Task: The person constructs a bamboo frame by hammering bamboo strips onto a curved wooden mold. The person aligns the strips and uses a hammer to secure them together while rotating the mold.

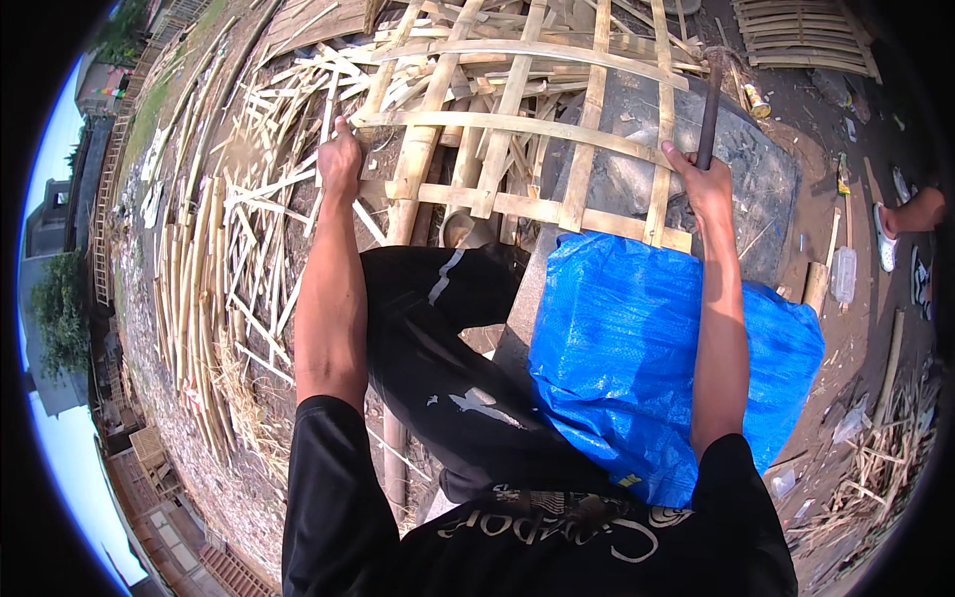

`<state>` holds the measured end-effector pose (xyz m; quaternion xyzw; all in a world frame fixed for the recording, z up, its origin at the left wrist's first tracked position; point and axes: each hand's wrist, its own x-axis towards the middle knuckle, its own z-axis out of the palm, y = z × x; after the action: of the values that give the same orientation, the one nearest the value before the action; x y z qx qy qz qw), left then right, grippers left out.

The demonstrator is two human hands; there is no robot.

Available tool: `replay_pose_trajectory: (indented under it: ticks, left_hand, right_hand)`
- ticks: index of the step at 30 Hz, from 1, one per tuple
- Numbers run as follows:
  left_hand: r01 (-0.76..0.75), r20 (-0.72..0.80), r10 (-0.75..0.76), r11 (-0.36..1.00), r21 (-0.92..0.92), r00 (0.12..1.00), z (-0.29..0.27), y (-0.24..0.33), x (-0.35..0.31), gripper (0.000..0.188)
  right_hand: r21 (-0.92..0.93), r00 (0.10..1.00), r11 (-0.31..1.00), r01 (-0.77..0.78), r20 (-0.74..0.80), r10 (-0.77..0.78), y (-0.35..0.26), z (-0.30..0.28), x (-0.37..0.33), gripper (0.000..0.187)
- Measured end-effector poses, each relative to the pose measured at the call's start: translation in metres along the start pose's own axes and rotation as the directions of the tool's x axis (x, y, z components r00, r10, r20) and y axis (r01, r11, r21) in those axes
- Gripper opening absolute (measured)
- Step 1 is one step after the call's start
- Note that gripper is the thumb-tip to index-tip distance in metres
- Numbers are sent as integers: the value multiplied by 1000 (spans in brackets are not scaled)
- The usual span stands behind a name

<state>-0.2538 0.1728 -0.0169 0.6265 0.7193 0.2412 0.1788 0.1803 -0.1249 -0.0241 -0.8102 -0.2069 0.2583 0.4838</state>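
Note:
A lattice panel of flat bamboo slats (522, 124) lies across the top middle in front of me, its strips crossing at right angles. Closed at the panel's left edge is my left hand (341, 164), thumb up by a crosswise slat's end. My right hand (706, 189) grips a dark rod-like handle (710, 114) that points away from me; its far end is hard to make out. The right thumb rests against the panel's right side. Blue plastic sheeting (637, 338) covers my right leg beneath the near edge of the panel.
Loose split bamboo (288, 109) is heaped beyond and left of the panel. Bamboo poles (194, 308) lie at left. A grey-black sheet (741, 179) spreads under the right side. Another person's foot in a white sandal (885, 234) shows far right, near bamboo scraps (875, 478).

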Motion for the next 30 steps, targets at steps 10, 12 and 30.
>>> replay_pose_trajectory:
  ticks: [10, 12, 30]
  left_hand:
    - [-71, 355, -65, 931, 358, 933, 12, 29, 20, 77]
    - [-270, 540, 74, 917, 293, 839, 25, 87, -15, 74]
    - [-934, 582, 771, 353, -49, 261, 94, 222, -253, 127]
  right_hand:
    - [152, 997, 986, -67, -12, 70, 1, 24, -5, 51]
    - [182, 998, 981, -61, -15, 65, 13, 13, 2, 47]
    - [-309, 991, 948, -72, 82, 102, 2, -76, 17, 57]
